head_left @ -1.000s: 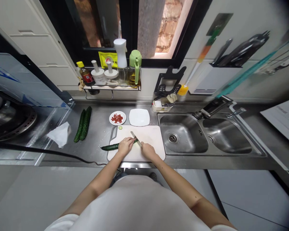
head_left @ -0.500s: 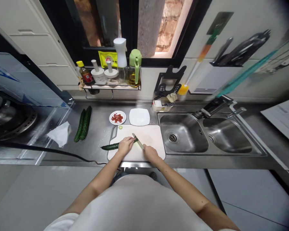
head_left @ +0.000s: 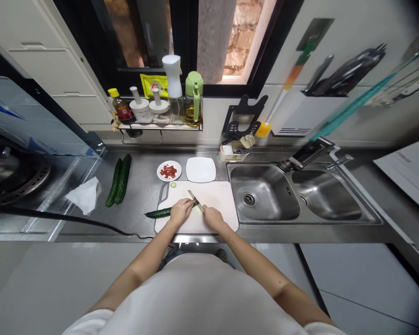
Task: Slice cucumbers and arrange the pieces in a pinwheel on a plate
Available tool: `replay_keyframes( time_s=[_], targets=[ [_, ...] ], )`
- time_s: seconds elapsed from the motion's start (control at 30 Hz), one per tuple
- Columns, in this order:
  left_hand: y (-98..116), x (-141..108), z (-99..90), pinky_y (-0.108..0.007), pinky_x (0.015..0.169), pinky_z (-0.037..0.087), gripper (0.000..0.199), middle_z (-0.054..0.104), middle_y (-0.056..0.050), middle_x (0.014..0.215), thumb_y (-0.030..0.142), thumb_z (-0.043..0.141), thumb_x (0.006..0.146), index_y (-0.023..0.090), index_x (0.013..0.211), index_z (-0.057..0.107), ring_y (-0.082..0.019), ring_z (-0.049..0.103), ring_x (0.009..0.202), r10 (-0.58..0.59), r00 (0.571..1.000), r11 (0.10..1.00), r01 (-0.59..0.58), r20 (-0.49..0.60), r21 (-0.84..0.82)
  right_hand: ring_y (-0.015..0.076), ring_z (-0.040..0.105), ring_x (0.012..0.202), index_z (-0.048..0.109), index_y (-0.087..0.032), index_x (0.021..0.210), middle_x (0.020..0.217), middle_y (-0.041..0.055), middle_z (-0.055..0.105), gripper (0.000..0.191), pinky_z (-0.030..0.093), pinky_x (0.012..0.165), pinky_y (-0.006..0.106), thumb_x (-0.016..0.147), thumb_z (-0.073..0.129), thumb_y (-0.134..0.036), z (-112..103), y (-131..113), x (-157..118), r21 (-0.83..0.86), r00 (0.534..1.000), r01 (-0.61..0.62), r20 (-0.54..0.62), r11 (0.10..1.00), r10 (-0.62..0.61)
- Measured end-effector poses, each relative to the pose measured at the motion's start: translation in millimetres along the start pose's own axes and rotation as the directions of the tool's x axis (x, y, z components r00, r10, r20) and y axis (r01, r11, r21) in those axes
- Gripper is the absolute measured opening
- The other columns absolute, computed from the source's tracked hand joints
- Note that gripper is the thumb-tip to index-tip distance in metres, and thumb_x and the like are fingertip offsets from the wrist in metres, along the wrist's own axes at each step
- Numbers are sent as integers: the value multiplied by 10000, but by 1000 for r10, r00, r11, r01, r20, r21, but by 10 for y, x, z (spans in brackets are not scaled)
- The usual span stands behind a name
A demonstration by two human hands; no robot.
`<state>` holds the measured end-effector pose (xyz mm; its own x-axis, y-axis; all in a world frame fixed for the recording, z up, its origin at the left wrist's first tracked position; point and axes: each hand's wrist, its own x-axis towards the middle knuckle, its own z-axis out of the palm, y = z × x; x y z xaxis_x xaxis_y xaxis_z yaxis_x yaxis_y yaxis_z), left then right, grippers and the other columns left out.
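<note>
One cucumber (head_left: pixel 158 213) lies nearly crosswise; tapered tip points left

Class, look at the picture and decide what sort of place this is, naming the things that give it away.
Most likely a home kitchen: a double sink is set into the metal counter, a knife holder is on the wall, and bottles and jars stand on a small rack.
</note>
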<state>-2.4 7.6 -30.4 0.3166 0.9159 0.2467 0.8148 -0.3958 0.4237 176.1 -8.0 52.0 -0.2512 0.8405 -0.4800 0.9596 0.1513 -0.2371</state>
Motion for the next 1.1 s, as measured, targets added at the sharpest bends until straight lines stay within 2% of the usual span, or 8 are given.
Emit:
replay_keyframes(
  time_s=[0.5,0.8,1.1],
  targets=[
    [-13,-3,0,-267,839,467,271,667,-34,1062,285,492,937,270,1131,680,-154,578,946,9,1000,1000,-9,2,2,232,632,996,482,-138,1226,1044,149,674,338,433,772,300,922,335,-122,-6,-99,182,16,1000,-7,-25,1000,7],
    [8,-1,-12,-259,809,469,270,663,-29,1051,285,505,932,291,1141,677,-150,575,934,2,1000,1000,-2,2,0,229,632,1004,493,-141,1205,1046,151,678,304,428,778,290,934,356,-144,45,-22,101,-5,1000,5,-24,1000,-5],
    [2,2,-11,-258,818,467,272,668,-27,1044,274,497,935,279,1142,674,-146,575,933,14,1000,1000,-14,0,-9,226,643,969,502,-148,1174,1012,149,681,283,427,758,290,928,362,-133,145,54,27,-25,999,-36,15,999,36]
  ],
)
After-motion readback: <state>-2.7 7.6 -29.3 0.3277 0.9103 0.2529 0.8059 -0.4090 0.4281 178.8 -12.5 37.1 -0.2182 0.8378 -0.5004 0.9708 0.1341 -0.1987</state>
